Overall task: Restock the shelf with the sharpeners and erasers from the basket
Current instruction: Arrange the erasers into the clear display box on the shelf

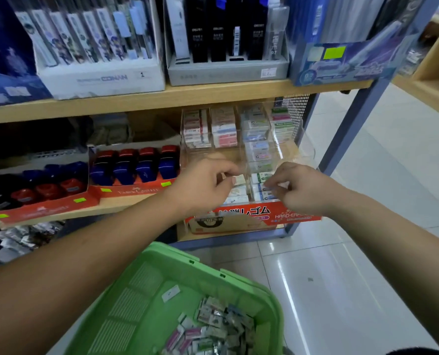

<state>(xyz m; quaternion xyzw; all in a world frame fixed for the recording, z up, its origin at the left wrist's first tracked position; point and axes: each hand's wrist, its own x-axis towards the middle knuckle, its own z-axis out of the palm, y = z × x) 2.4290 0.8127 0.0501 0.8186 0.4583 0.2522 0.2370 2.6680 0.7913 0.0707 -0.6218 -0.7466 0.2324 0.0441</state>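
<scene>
Reaching over the green basket (208,267), both hands are placed at the front of the clear display case (307,147), which stands at the right end of the middle shelf (140,201).

1. Left hand (205,183): the fingers (225,172) are curled, and a small pale eraser (239,179) is pinched between thumb and forefinger. The eraser is held over the front of the second column from the left of the case.
2. Right hand (299,188): the fingers (272,184) are curled tightly, with the tips at the front of the third column. Blur hides the tips, so whether anything is gripped cannot be told.
3. Stocked erasers (258,147) are stacked in four columns inside the case. A red label strip (251,213) runs along the front of the case, at the shelf's front edge.
4. Loose erasers (213,329) are heaped in the near right corner of the basket, below both forearms.
5. Blue and red sharpeners (136,167) are set in two orange-red trays (130,191) along the front edge of the same shelf, just left of the case.
6. Pen boxes (100,78) are lined up on the upper shelf (187,94).
</scene>
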